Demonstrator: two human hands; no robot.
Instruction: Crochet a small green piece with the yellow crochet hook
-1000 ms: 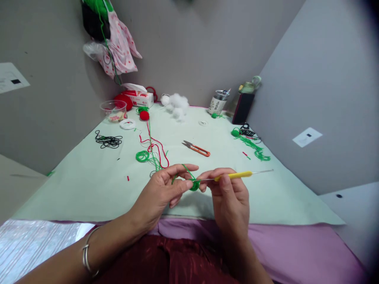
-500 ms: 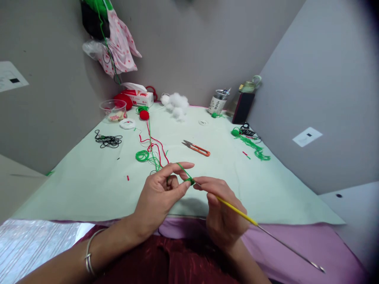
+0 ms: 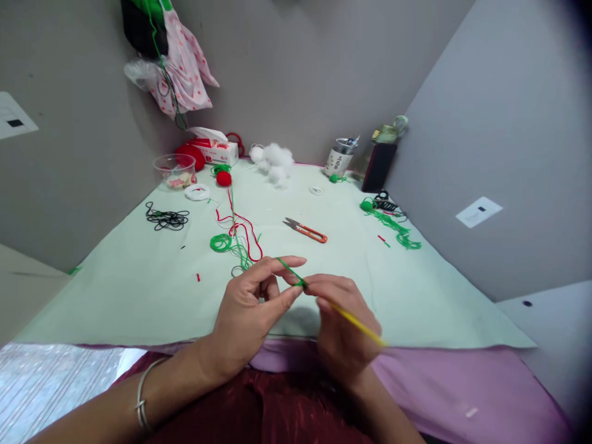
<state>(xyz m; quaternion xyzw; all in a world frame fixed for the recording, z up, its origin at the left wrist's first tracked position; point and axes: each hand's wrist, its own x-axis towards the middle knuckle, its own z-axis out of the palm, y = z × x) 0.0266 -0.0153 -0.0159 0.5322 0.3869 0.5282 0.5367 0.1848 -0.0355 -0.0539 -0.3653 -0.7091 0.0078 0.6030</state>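
My left hand (image 3: 252,302) pinches a small piece of green crochet (image 3: 300,283) between thumb and fingers, with green yarn (image 3: 289,268) running over its raised index finger. My right hand (image 3: 346,320) is closed on a crochet hook with a yellow handle (image 3: 358,324); the hook's front end meets the green piece, where the fingertips of both hands nearly touch. The hook's rear metal part is smeared by motion. Beyond the hands lie orange-handled thread snips (image 3: 308,230), a coil of green yarn (image 3: 221,243) and loose red yarn (image 3: 252,237).
Along the back stand a clear tub (image 3: 174,171), a tissue box (image 3: 217,151), white stuffing (image 3: 277,161), a pen jar (image 3: 340,159) and a dark phone (image 3: 379,168). Black cord (image 3: 167,217) lies left, green strands (image 3: 400,231) right. A spotted bag (image 3: 185,68) hangs on the wall.
The hook has tilted in my right hand, and its rear end has become blurred. My right hand has shifted slightly left. The whole view has moved a little.
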